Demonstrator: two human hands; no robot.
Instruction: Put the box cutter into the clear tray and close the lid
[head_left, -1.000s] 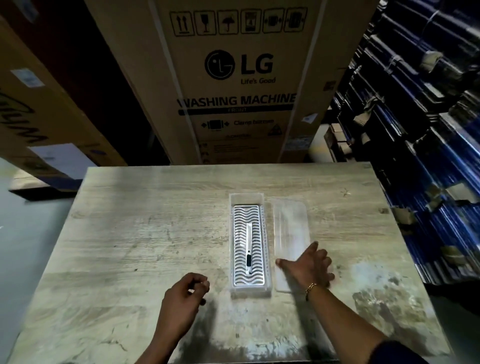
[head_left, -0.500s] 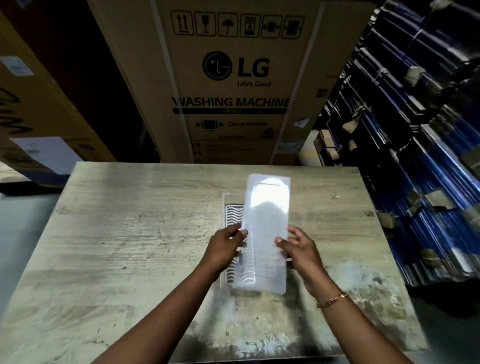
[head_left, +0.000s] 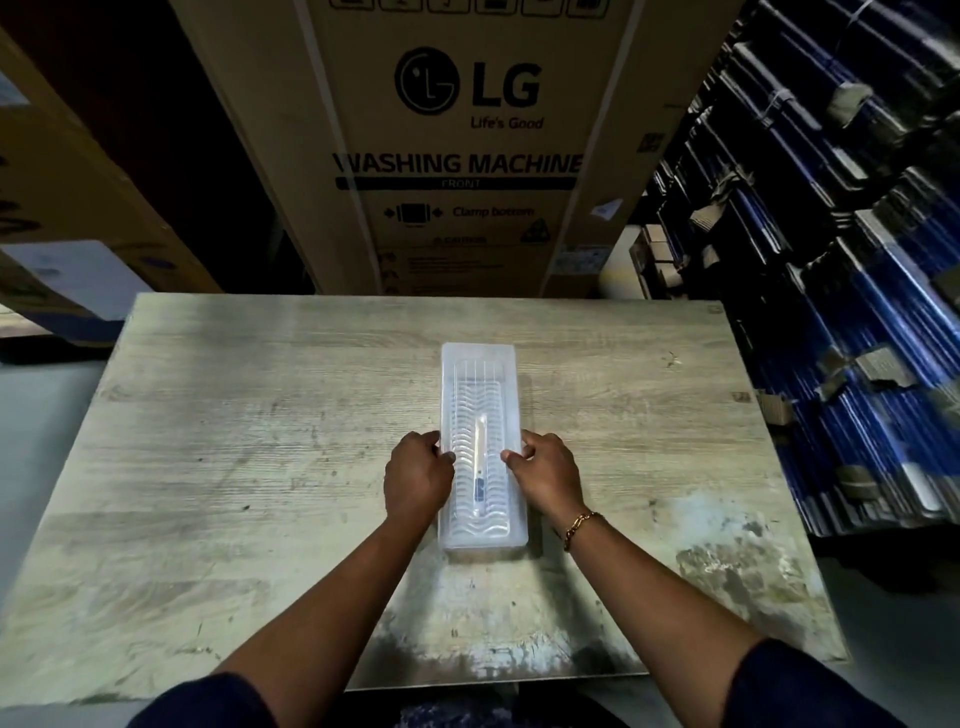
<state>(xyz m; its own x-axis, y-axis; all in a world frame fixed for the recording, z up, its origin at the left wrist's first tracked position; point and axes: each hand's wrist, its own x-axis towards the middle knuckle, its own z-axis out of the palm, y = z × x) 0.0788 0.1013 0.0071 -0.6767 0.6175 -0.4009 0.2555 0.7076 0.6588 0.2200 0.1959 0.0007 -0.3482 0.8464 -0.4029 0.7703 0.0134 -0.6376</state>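
The long clear tray (head_left: 480, 543) lies lengthwise in the middle of the wooden table (head_left: 234, 441). Its translucent lid (head_left: 478, 364) sits flat on top and covers it. Through the lid the white box cutter (head_left: 479, 475) shows, lying along the tray's ribbed floor with its dark slider toward me. My left hand (head_left: 418, 478) grips the tray's left edge, thumb on the lid. My right hand (head_left: 545, 475), with a gold bracelet at the wrist, grips the right edge the same way.
A tall LG washing machine carton (head_left: 457, 156) stands just behind the table's far edge. More cartons (head_left: 78, 208) lean at the left. Stacked blue and black packs (head_left: 831, 260) fill the right side, close to the table's right edge.
The lid, held tilted above the tray half a second ago, now lies flat on it. Both hands have moved to the tray's sides. One second ago the lid lay beside the tray.
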